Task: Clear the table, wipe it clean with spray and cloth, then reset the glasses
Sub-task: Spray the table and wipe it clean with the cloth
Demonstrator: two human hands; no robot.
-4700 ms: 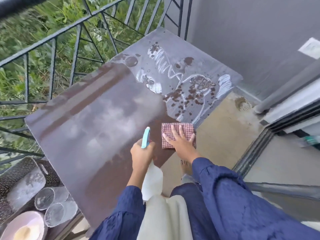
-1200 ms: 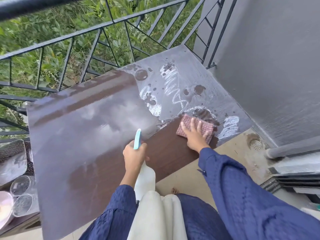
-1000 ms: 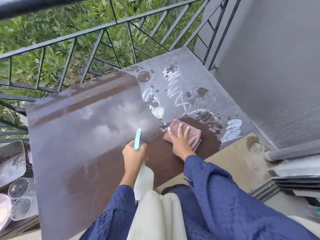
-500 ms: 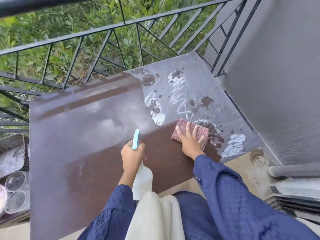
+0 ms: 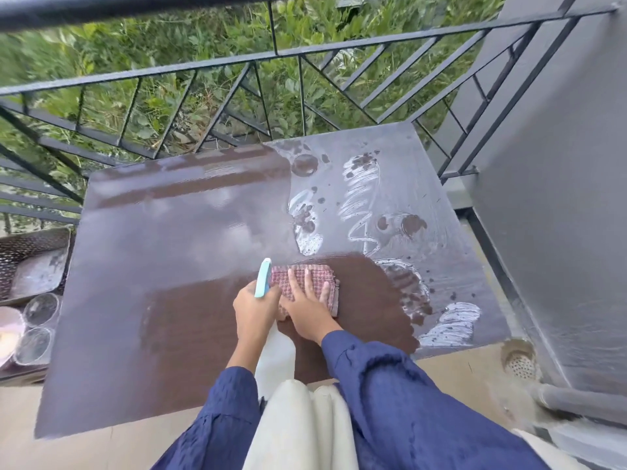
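Bench (image 5: 169, 266) carries no dishes: clearing done. Wiping underway. Right hand (image 5: 308, 310), fingers (image 5: 307, 283) flat, presses cloth (image 5: 319, 274) near centre. Left hand (image 5: 256, 313) grips spray bottle (image 5: 263, 279) beside it. Foam streaks (image 5: 359, 198) cover far right. Glasses (image 5: 40, 307) sit off-bench, left; reset not yet done.

You had no readable text, label, brand, number or sign in the head view. The spray bottle (image 5: 275, 351) showed no legible marking. The white streaks (image 5: 359, 195) on the table (image 5: 152, 249) formed no letters or digits.
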